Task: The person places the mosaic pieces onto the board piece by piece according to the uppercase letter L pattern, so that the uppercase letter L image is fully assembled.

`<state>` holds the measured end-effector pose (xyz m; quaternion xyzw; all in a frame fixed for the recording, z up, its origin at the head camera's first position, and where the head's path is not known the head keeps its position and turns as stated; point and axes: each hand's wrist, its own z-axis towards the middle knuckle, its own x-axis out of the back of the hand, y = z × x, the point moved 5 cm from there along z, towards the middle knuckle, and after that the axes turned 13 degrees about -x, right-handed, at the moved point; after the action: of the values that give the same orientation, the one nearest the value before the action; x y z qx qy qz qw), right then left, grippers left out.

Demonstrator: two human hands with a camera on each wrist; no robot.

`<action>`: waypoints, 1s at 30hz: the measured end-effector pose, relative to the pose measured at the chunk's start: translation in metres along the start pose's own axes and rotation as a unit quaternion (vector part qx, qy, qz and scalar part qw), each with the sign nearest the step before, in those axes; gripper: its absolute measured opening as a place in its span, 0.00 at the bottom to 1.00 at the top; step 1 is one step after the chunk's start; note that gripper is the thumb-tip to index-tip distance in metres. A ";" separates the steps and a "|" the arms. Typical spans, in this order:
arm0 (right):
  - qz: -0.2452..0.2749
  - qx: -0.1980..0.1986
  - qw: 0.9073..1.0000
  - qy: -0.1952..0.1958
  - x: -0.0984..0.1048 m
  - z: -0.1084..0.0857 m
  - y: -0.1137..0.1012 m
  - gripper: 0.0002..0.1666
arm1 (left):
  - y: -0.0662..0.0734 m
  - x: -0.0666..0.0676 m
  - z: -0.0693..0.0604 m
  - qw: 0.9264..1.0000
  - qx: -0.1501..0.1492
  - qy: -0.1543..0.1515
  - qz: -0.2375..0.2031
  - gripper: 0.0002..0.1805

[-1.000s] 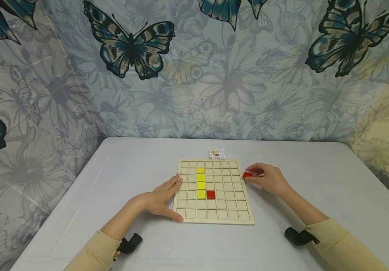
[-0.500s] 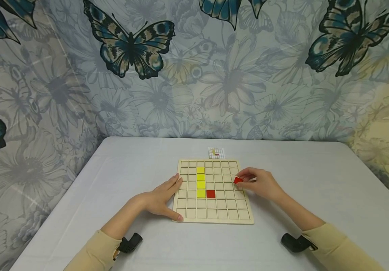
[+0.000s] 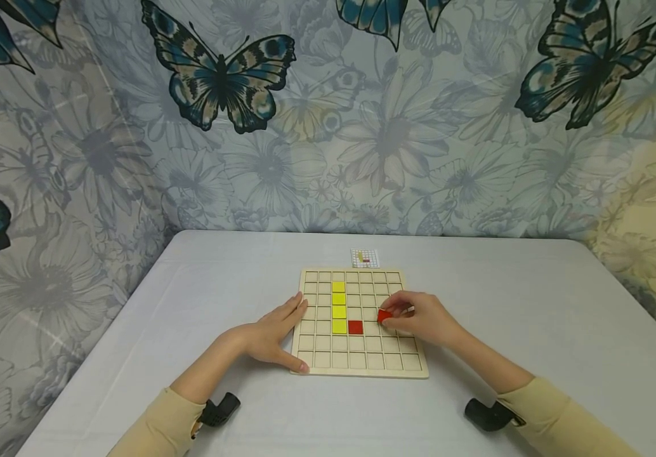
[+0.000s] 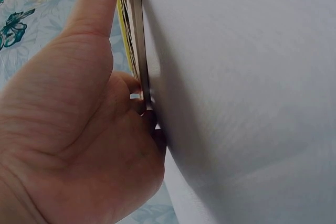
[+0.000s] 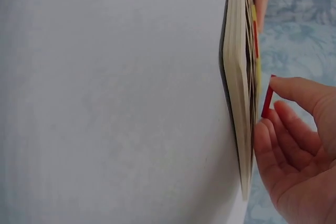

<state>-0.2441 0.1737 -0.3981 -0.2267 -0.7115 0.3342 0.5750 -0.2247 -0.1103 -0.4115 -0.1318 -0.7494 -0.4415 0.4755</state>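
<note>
A wooden grid board (image 3: 358, 361) lies flat on the white table. Several yellow square tiles (image 3: 339, 311) form a column on it, with one red square tile (image 3: 355, 327) beside the lowest. My left hand (image 3: 271, 336) rests against the board's left edge, thumb at the near corner and fingers extended along the side. Over the right part of the grid, my right hand (image 3: 426, 319) pinches a second red tile (image 3: 384, 315) between thumb and fingers. In the right wrist view this thin tile (image 5: 268, 97) is tilted and held just above the board's surface.
A small printed card (image 3: 365, 258) with a coloured grid pattern lies just behind the board. The white-covered table (image 3: 236, 266) meets a wall (image 3: 385, 178) of flower and butterfly fabric at the back. Black devices are strapped at both wrists.
My right hand has carried the red tile leftward and nearer, from beside the board's right edge to over the grid. The left hand and the placed tiles have stayed put.
</note>
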 end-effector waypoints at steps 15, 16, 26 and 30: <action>-0.012 0.064 0.998 -0.024 -0.013 -0.004 -0.013 0.10 | -0.001 0.001 0.000 1.000 -0.001 -0.002 0.004 0.67; -0.014 0.071 0.997 -0.025 -0.013 -0.004 -0.014 0.10 | -0.001 0.001 -0.001 1.000 -0.001 -0.002 0.004 0.67; -0.037 0.090 0.995 -0.028 -0.018 -0.004 -0.017 0.10 | -0.001 0.000 0.000 1.000 0.001 0.001 0.002 0.67; -0.032 0.093 0.995 -0.032 -0.019 -0.004 -0.017 0.10 | -0.001 -0.001 0.001 1.000 0.003 0.002 0.003 0.67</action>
<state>-0.2345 0.1494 -0.3977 -0.1379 -0.7024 0.3876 0.5808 -0.2254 -0.1103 -0.4131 -0.1314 -0.7497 -0.4380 0.4783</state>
